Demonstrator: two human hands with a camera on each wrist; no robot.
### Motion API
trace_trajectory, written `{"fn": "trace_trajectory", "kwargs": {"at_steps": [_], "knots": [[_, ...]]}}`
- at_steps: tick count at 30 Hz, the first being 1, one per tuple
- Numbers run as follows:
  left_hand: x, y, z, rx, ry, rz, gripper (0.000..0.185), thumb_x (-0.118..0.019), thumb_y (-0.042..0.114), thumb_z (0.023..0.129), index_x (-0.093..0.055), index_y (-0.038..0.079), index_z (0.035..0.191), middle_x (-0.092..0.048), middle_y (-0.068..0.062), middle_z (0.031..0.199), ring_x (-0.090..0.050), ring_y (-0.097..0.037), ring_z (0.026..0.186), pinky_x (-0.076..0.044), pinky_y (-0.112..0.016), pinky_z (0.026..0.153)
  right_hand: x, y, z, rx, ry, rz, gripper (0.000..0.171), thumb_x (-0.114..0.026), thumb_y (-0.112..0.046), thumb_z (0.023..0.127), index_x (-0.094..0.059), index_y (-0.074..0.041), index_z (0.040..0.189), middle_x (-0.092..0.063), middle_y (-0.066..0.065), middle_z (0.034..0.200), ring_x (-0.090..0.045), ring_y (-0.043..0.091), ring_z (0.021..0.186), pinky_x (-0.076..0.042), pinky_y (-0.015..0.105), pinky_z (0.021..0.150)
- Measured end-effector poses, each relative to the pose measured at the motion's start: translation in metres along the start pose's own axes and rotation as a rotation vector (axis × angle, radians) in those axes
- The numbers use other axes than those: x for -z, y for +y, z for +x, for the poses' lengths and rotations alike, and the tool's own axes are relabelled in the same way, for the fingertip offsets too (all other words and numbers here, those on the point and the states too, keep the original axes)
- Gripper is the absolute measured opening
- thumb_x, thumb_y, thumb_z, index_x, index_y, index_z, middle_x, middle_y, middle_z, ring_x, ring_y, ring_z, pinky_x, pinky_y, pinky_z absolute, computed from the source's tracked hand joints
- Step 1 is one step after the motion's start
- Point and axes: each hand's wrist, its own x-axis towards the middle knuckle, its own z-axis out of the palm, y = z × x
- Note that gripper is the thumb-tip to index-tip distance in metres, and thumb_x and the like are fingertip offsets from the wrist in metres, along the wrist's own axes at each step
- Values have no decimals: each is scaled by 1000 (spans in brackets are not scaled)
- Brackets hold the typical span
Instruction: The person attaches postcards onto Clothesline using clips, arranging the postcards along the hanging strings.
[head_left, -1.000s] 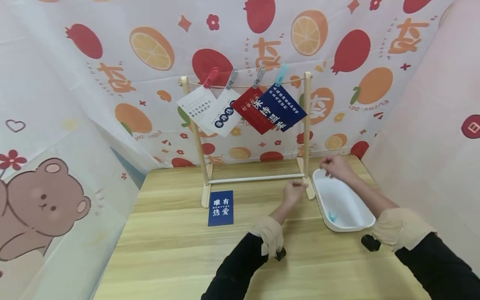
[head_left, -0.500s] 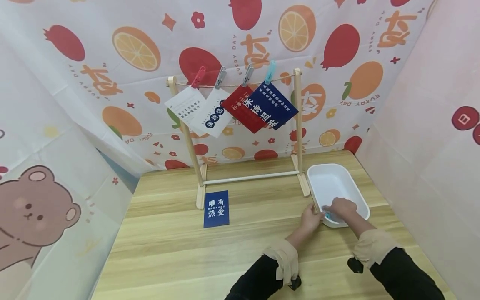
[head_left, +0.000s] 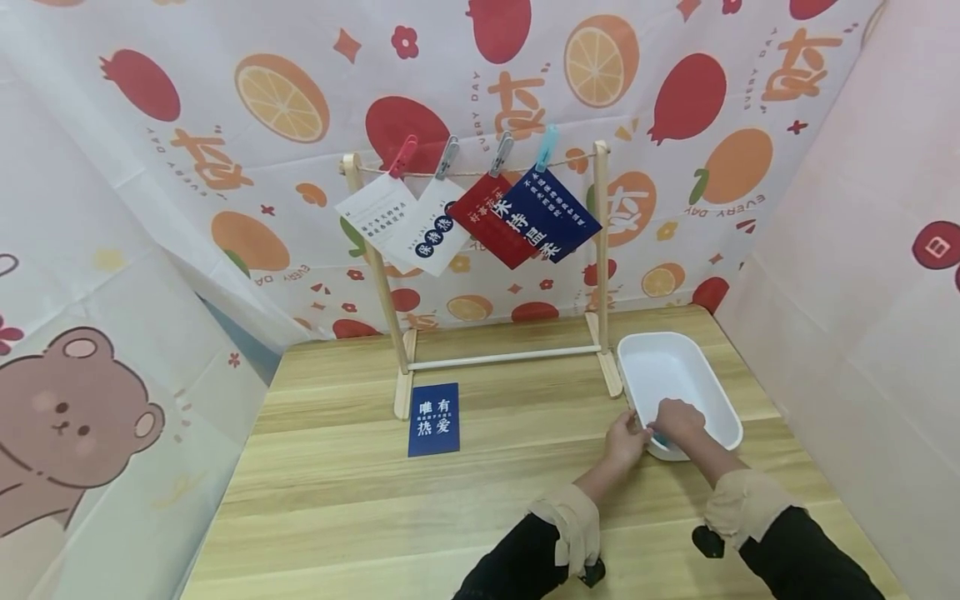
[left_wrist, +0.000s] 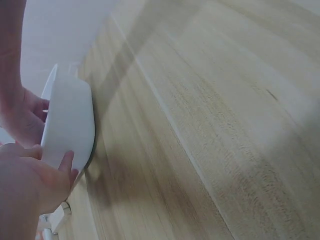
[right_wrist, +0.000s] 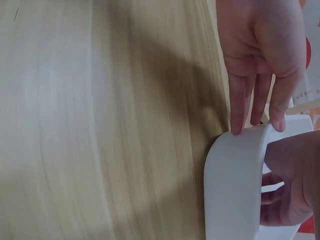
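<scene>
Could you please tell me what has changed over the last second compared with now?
Both hands came back from the rack to the tub's near corner: the right hand reached inside to the blue clip, the left hand touches the rim. Cards and table card stayed put.

Both arms wear black sleeves, each ending in a beige band wrapped around the wrist. A small black device sits strapped under each band, below the left hand (head_left: 626, 437) and the right hand (head_left: 677, 419). Hands are bare, no rings or gloves showing.
</scene>
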Motion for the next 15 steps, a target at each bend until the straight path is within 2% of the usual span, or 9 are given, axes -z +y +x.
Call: {"fn": "trace_trajectory", "kwargs": {"at_steps": [4, 9, 12, 15], "knots": [[0, 0, 1, -5, -4, 14, 38, -63, -3, 83, -54, -3, 120, -59, -13, 112, -59, -18, 87, -52, -27, 68, -2, 1, 5, 51, -7, 32, 20, -63, -9, 80, -59, 9, 87, -57, 11, 71, -55, 23, 66, -50, 38, 62], [-1, -1, 2, 16, -4, -6, 38, -63, -3, 83, -54, -1, 120, -58, -14, 115, -60, -20, 91, -52, -27, 71, 0, 2, 11, 95, 21, 84, 15, -60, -6, 78, -59, 8, 84, -58, 10, 72, -56, 24, 67, -50, 38, 64], [-2, -2, 2, 19, 3, -16, 39, -62, -4, 83, -54, -1, 121, -58, -15, 115, -60, -20, 90, -52, -27, 70, 1, 4, 12, 110, 39, 184, 14, -57, -9, 83, -57, 5, 84, -56, 9, 71, -54, 22, 64, -48, 35, 60], [-2, -2, 3, 10, 15, -6, 40, -63, -5, 82, -54, -2, 121, -58, -16, 114, -60, -18, 86, -53, -26, 68, 1, 6, 13, 120, 22, 384, 16, -52, -11, 90, -53, 4, 85, -52, 9, 73, -52, 19, 64, -48, 29, 57]]}}
